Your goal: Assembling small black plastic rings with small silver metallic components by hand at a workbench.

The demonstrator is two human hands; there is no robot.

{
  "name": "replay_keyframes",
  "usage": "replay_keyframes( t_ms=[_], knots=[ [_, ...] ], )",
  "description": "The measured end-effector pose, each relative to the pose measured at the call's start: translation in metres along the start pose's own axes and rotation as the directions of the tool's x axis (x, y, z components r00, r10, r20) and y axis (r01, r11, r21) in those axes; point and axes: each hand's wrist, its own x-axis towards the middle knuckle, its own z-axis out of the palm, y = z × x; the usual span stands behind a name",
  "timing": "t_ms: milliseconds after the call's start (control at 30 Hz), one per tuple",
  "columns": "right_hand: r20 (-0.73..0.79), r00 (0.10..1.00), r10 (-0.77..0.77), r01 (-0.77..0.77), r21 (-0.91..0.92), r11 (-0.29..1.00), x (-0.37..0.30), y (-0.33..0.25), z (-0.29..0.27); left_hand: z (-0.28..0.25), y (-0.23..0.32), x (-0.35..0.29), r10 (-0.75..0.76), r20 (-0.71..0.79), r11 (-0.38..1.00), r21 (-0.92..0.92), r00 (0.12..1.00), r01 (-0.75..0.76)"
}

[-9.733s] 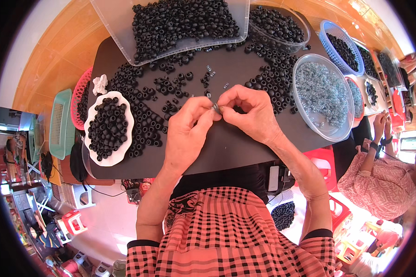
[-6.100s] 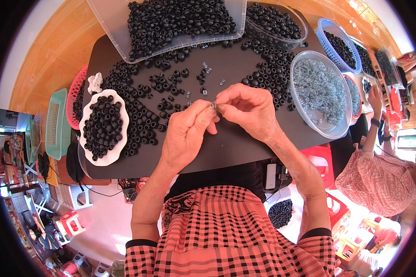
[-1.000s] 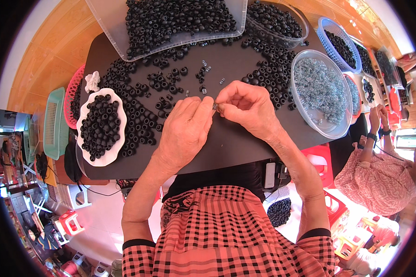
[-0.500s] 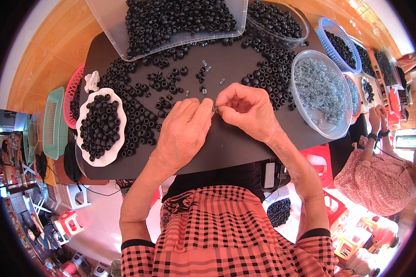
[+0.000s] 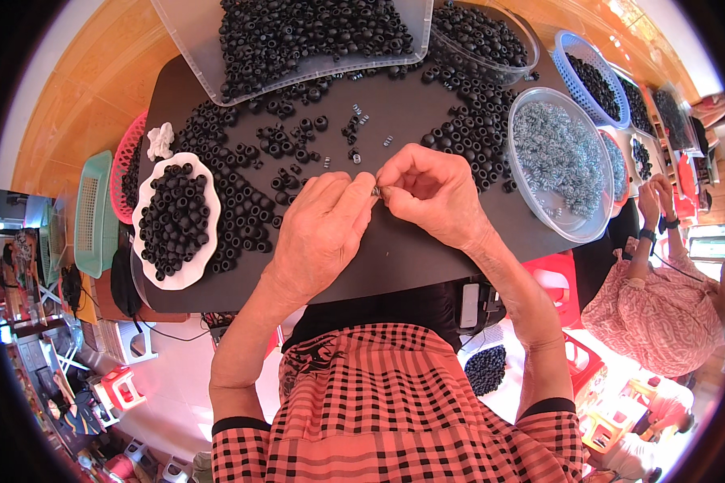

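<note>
Above the dark table my left hand [image 5: 321,229] and my right hand [image 5: 437,196] meet, each closed in a pinch. Between their fingertips is a small metal spring [image 5: 375,192], mostly hidden by the fingers. Whether a black piece is also in the left fingers I cannot make out. Just beyond the hands lie a few loose springs [image 5: 387,141] and several small round black plastic pieces with holes [image 5: 284,183]. A clear round bowl [image 5: 532,211] heaped with springs stands to the right of my right hand.
A white scalloped plate [image 5: 207,249] of black pieces sits at left. At the back are a large clear bin [image 5: 217,90] and a clear tub [image 5: 532,60] of them. A blue basket [image 5: 568,76] stands at far right. A co-worker's hands [image 5: 656,200] show beyond.
Both hands keep their pinch at almost the same spot, with the spring shifted very slightly between the fingertips. The co-worker's hands at right have shifted a little.
</note>
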Motion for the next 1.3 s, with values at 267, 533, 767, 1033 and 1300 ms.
replay_keyframes(
  t_ms=[267,533,767,1033,1300],
  knots=[
    [0.015,0.996,-0.087,0.085,0.086,0.993,0.0,0.005,0.002,-0.002,-0.012,-0.003,-0.368,0.465,0.277,-0.772,0.805,0.572],
    [0.001,0.994,-0.11,0.11,0.024,0.994,0.002,0.009,0.005,0.004,0.002,-0.005,-0.373,0.086,0.734,-0.581,0.924,0.35],
    [0.032,0.995,-0.097,0.098,-0.04,0.994,0.001,0.006,0.002,-0.002,-0.006,-0.003,-0.477,0.3,0.467,-0.71,0.826,0.527],
    [0.029,0.988,-0.149,0.15,-0.008,0.989,0.002,0.008,0.006,0.003,0.003,-0.004,-0.498,0.177,0.606,-0.629,0.849,0.487],
    [0.014,0.992,-0.122,0.122,-0.039,0.992,0.001,0.008,0.007,0.003,0.001,-0.005,-0.483,0.25,0.617,-0.583,0.839,0.529]
  ],
)
